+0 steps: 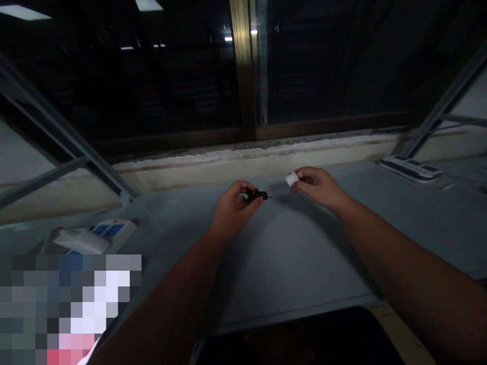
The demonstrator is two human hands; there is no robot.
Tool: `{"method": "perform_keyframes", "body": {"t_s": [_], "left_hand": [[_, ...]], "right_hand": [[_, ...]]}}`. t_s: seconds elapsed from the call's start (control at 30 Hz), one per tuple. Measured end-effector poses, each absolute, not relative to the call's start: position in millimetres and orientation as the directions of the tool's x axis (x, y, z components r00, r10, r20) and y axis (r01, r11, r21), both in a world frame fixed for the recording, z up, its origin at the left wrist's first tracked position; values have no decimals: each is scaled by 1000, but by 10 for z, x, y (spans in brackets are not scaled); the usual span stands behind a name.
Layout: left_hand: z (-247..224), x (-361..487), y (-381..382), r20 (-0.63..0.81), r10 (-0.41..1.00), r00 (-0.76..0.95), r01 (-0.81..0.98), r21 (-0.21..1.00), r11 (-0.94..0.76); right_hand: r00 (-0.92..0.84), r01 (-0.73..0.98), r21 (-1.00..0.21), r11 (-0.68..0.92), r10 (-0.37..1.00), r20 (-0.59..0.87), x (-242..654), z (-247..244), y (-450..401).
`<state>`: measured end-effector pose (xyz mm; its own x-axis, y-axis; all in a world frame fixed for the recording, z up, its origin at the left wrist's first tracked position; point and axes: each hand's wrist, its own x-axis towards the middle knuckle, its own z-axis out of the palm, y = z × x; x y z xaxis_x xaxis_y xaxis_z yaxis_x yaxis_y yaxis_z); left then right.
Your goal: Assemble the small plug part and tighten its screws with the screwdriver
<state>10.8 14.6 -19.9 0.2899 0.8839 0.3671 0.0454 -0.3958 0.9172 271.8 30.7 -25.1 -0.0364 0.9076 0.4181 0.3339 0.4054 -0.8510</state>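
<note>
Two bare hands are held above a grey tabletop (pixel 289 253), each grasping a small object.

A small black screwdriver (pixel 257 195) is pinched by the left hand (pixel 236 210), its metal tip pointing right. A small white cylinder (pixel 291 178) is pinched by the right hand (pixel 317 188), near the tip but not touching it. A power strip (pixel 411 169) lies far right, and another power strip (pixel 114 228) lies left.

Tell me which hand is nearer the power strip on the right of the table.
Right. The right hand, pinching a small white piece, sits left of the power strip and nearer the camera. The left hand, pinching a small black tool, sits farther left, past the right hand.
</note>
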Motion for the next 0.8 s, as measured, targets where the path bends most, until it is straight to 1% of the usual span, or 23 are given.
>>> {"method": "perform_keyframes", "body": {"t_s": [0.07, 0.1, 0.17, 0.3, 0.43, 0.6, 0.8], "left_hand": [[-206, 115, 126, 354, 872, 337, 25, 923, -385], [-209, 121, 110, 343, 867, 363, 16, 928, -373], [-215, 139, 74, 310, 856, 414, -4, 941, -339], [-221, 175, 19, 265, 838, 477, -76, 962, -261], [-207, 189, 5, 235, 839, 491, -72, 971, -230], [-183, 195, 3, 188, 854, 486, -78, 982, -172], [-185, 199, 15, 177, 868, 464, -119, 983, -138]], "right_hand": [[-64, 189, -917, 351, 936, 345, 2660, -204, 256], [-98, 132, -928, 347, 937, 336, 2626, -183, 223], [-181, 74, -927, 368, 919, 351, 2564, -150, 158], [-273, 34, -925, 379, 894, 356, 2493, -140, 78], [-312, 19, -928, 372, 884, 348, 2471, -154, 58], [-331, 16, -911, 412, 862, 384, 2470, -156, 48], [-336, -2, -906, 423, 853, 399, 2468, -156, 29]]}}
